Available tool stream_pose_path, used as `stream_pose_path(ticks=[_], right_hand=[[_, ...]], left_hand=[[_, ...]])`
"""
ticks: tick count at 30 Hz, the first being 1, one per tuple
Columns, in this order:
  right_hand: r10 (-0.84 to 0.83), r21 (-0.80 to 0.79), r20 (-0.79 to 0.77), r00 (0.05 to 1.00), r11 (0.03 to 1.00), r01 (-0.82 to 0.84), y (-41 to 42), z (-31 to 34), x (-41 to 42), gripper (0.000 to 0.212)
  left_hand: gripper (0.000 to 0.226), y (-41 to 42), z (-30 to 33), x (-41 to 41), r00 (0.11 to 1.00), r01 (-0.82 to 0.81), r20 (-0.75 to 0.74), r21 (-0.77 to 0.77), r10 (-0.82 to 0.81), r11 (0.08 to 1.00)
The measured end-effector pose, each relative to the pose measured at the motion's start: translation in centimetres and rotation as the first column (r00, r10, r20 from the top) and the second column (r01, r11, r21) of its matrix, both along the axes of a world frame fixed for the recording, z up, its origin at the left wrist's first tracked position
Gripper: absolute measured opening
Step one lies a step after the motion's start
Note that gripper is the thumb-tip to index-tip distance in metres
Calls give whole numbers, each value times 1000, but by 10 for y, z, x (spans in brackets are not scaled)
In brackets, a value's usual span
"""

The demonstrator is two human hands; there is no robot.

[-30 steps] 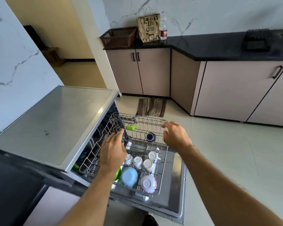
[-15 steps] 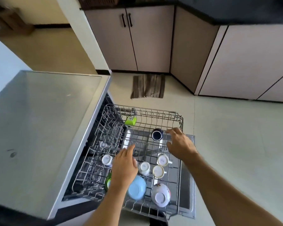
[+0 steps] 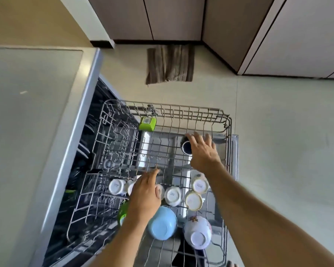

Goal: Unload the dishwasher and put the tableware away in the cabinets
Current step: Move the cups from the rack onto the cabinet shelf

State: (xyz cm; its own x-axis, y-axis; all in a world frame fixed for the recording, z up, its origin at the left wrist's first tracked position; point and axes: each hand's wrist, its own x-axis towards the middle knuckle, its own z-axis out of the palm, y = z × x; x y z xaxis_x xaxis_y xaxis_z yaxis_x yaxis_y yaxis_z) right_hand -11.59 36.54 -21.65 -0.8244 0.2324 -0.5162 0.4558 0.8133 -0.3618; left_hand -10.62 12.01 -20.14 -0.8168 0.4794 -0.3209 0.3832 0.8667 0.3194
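Right hand (image 3: 201, 151) spread open over the dark blue cup (image 3: 186, 146) at the far side of the pulled-out rack (image 3: 227, 120), probably to lift it. Left hand (image 3: 146, 193) open, fingers straight, above the upturned white cups (image 3: 173, 195), not gripping.

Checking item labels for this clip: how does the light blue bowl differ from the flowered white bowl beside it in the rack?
The light blue bowl is plain and one colour; the flowered white bowl carries a floral print near its rim. The blue bowl sits left, next to the left hand's wrist; the white bowl sits right, nearer the rack side. Both are upside down in the near row.
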Motion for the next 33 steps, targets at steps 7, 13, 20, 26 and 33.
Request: stream_pose_path(ticks=[7,13,20,26,33], right_hand=[[34,-14,-33,999,999,-35,1,-39,-7,87],[-4,-34,-78,997,999,2,6,-56,-16,90],[-89,-162,-201,975,985,57,6,-50,-16,71],[-187,-275,-238,953,954,118,6,-6,5,76],[-220,-310,-352,910,945,108,1,72,61,74]], left_hand=[[61,17,-36,22,985,167,40,40,-169,985],[65,20,-52,25,981,191,13,80,-193,978],[57,11,-50,10,988,155,-1,24,-155,988],[57,31,-13,4,994,31,-105,64,-24,997],[57,28,49,51,973,-93,-195,143,120,985]])
